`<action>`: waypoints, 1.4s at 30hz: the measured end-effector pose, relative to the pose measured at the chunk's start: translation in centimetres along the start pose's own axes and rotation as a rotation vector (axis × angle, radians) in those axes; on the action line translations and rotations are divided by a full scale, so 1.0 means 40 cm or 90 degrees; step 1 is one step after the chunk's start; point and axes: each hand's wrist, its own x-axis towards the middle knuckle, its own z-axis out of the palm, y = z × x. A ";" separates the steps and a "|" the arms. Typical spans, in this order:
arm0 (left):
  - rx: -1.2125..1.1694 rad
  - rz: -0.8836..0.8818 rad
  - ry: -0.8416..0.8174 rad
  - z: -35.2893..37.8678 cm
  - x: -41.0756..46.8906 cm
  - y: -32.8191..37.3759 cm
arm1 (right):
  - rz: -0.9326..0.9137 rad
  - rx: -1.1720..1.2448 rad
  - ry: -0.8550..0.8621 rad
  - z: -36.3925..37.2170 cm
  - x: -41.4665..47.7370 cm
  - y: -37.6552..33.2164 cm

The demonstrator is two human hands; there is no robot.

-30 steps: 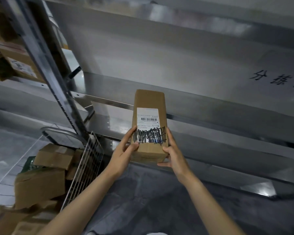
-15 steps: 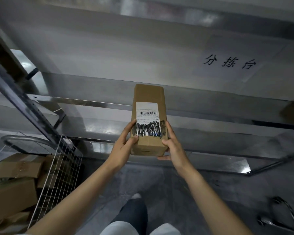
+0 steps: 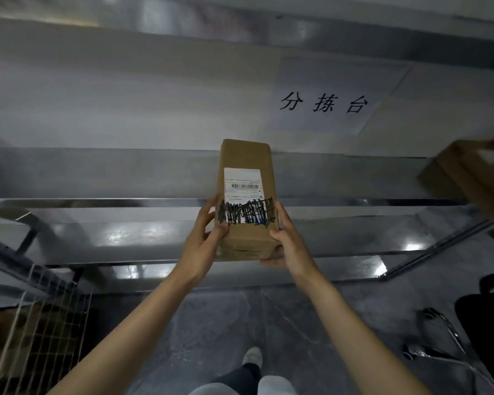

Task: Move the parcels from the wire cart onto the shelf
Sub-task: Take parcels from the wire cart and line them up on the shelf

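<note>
I hold a long brown cardboard parcel [image 3: 247,158] with a white label, part of it scribbled over in black, out in front of me. My left hand [image 3: 203,246] grips its near left side and my right hand [image 3: 287,240] grips its near right side and bottom. The parcel's far end reaches over the front edge of the steel shelf [image 3: 97,172]. The wire cart [image 3: 40,332] stands at the lower left, its contents mostly out of view.
Another brown parcel [image 3: 468,178] lies on the shelf at the right edge. A paper sign with black characters [image 3: 324,102] is stuck on the shelf surface. A black chair [image 3: 485,317] stands at the lower right, and my feet show on the grey floor.
The view has swung right, so the cart has slid toward the left edge. The parcel has stayed in both hands and moved right along the shelf front, toward the sign.
</note>
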 end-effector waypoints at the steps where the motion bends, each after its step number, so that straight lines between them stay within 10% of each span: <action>1: -0.009 -0.004 0.008 0.020 0.026 0.001 | -0.002 0.003 0.002 -0.024 0.021 -0.008; 42: 0.019 0.007 -0.068 0.634 0.230 0.041 | 0.026 0.034 0.074 -0.678 0.047 0.021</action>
